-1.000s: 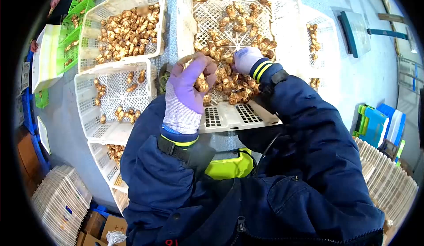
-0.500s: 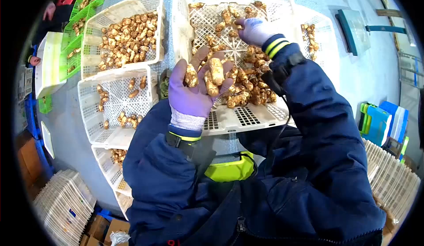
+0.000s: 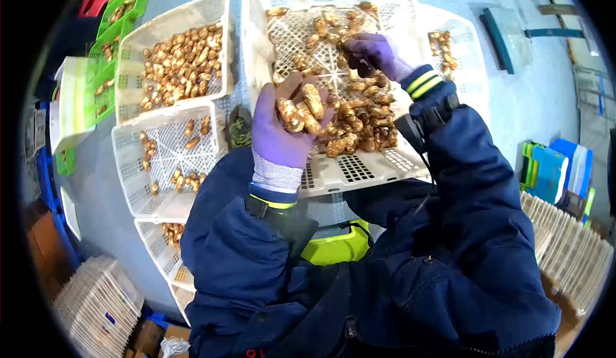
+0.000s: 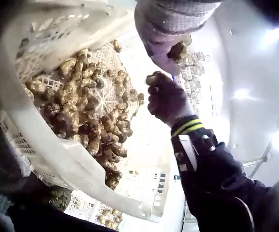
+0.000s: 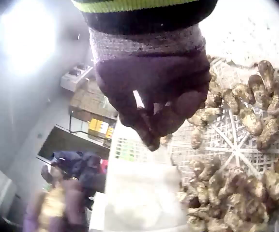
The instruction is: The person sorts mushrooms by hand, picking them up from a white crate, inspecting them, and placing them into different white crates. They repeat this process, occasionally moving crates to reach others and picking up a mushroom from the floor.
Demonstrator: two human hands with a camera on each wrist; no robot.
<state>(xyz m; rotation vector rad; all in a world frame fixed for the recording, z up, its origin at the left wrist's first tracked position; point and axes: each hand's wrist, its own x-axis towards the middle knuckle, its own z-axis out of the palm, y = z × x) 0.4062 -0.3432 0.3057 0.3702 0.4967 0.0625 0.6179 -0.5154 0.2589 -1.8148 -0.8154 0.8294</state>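
My left hand (image 3: 276,130), in a purple-palmed glove, is palm up with fingers cupped round several stubby brown-and-white mushrooms (image 3: 312,101). It is above the near left part of a large white slatted crate (image 3: 330,179). The gloved right hand (image 3: 382,53) is over the crate's right side, its fingers curled and thumb tip close to them. A small mushroom (image 4: 152,79) shows at its fingertips in the left wrist view. Below lies a heap of similar mushrooms (image 3: 366,117), thickest at the crate's near right, with more scattered at the far end.
To the left stand white crates, one with a big mushroom pile (image 3: 183,62), another with a few mushrooms (image 3: 192,143). Green baskets (image 3: 119,11) line the far left. Another white crate (image 3: 471,69) adjoins on the right. Stacked white crates (image 3: 568,249) stand at the near right.
The left hand has turned palm up, showing its mushrooms. My right hand has risen from the near heap toward the far right of the crate, then drawn slightly back with fingers curled.
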